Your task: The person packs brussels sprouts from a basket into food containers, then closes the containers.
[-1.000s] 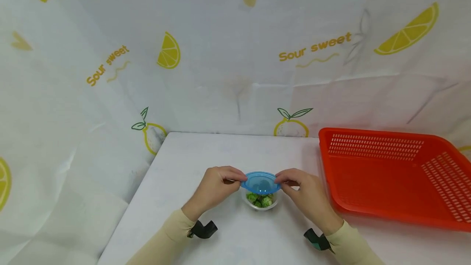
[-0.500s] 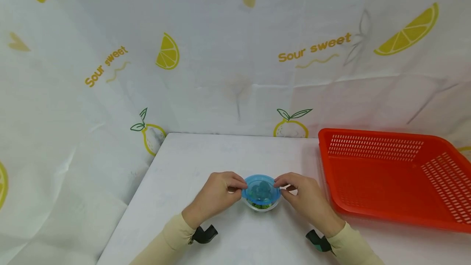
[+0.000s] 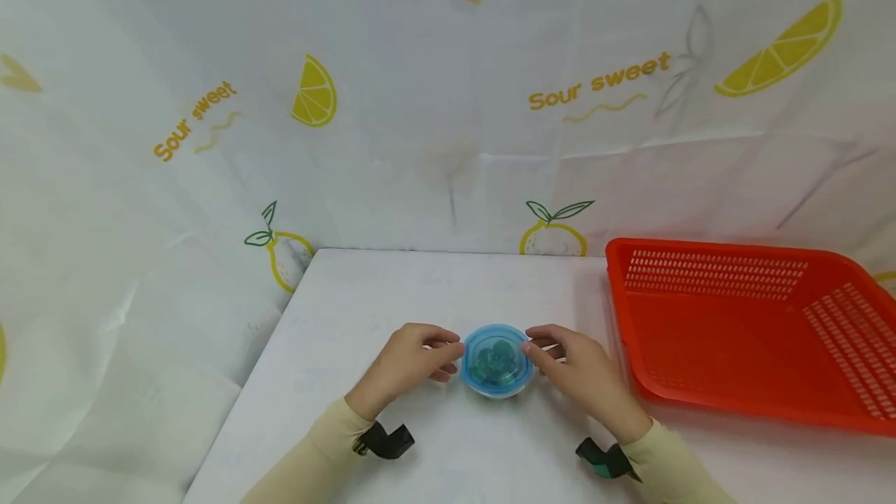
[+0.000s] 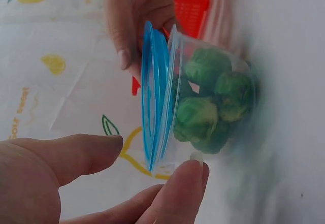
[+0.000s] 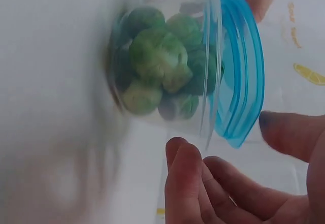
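Note:
A round clear plastic container (image 5: 189,126) of green Brussels sprouts (image 5: 157,56) stands on the white table. Its translucent blue lid (image 4: 155,97) lies over the top, and both wrist views show a gap between lid and rim along part of the edge. On the left side, my left hand (image 3: 413,358) is beside the container with thumb and fingers spread, fingertips just off the lid. My right hand (image 3: 579,370) is at the opposite side, its thumb tip right at the lid's edge and its fingers loosely bent below the container's rim.
A large red perforated plastic basket (image 3: 735,348) stands on the table (image 3: 378,294) to the right, close to my right forearm. Behind and to the left hangs a white lemon-print sheet (image 3: 420,99). Each wrist carries a black mount (image 3: 392,442).
The lid, earlier held tilted above the container by both hands, has come down flat over it and covers the sprouts. My left fingers have let go of its edge and spread; the right grip has loosened.

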The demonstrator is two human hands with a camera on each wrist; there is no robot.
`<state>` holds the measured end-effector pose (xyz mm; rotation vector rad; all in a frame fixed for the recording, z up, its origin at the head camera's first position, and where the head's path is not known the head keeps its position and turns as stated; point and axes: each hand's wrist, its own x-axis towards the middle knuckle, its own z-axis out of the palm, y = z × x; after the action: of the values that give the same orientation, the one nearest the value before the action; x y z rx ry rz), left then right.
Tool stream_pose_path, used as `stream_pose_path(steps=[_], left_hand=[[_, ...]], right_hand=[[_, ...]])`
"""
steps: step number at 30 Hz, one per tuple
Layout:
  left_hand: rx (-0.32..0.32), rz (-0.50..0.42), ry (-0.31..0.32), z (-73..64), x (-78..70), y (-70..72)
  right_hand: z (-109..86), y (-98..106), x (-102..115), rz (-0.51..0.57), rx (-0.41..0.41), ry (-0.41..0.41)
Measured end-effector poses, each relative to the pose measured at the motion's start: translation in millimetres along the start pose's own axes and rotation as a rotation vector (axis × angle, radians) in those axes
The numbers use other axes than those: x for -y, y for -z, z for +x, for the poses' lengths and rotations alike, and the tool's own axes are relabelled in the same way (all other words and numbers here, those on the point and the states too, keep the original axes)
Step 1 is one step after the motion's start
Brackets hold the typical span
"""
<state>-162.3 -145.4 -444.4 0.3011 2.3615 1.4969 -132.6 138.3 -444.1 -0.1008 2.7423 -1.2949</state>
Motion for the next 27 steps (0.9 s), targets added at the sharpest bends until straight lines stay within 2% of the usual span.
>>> stream_pose_path(steps=[2,4,15,21,27], left_hand=[[0.04,-0.101,0.045,2.3,2.9,-0.2],[0.06,-0.159,0.077,4.6,4.9,-1.5],[0.097,-0.32,0.152,15.7,12.3,-11.4],[0.119,-0.363,0.164,17.3,15.2,-13.1],[0.134,-0.347,0.149,17.7,14.6,-11.4]], right_hand=[[1.8,-2,1,0.056,0.036,-0.035],[3.5,-4,1,0.107,0.057,-0.063],[14.5,-8,-7,0.416,0.141,-0.218],[14.7,-7,-10,0.478,0.161,-0.251],[16.9,-9,-11,0.496,0.16,-0.247]])
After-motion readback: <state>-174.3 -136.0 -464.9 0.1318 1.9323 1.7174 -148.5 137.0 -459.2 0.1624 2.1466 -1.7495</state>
